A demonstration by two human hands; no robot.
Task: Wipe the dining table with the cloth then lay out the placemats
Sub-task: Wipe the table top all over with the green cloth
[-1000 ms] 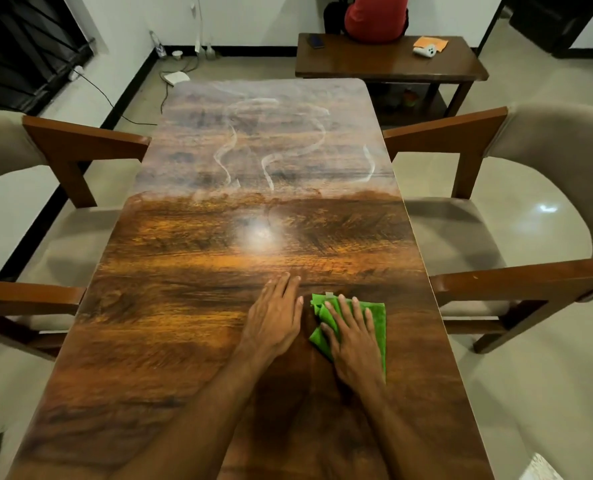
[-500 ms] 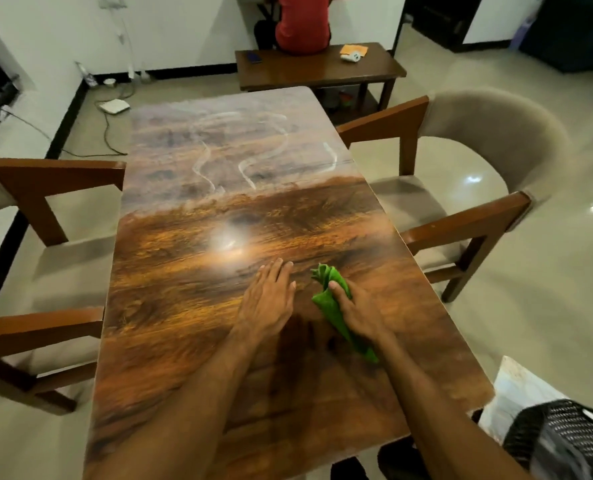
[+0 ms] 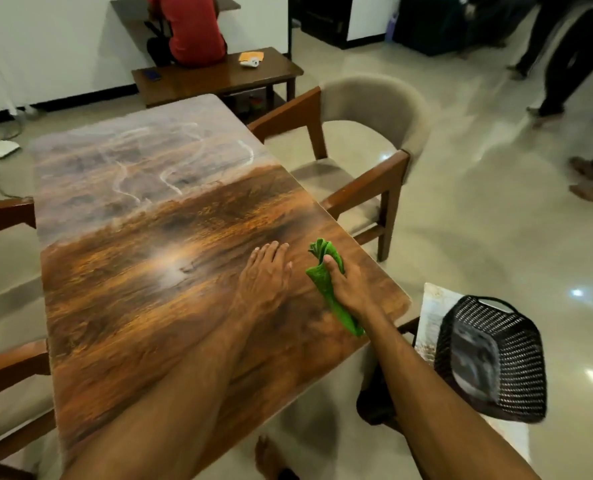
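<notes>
Wooden desk running from the lower left of the frame to the upper centre, lamp glare shining off its middle. Whitish smears showing across the far end. Left hand lying flat right of centre. Just beside it, green cloth, bunched in right hand, trailing onto the surface.

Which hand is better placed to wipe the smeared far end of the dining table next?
Right. The right hand grips the green cloth near the right edge of the dining table, while the left hand lies flat on the wood, holding nothing. The smeared far end looks unwiped.
</notes>
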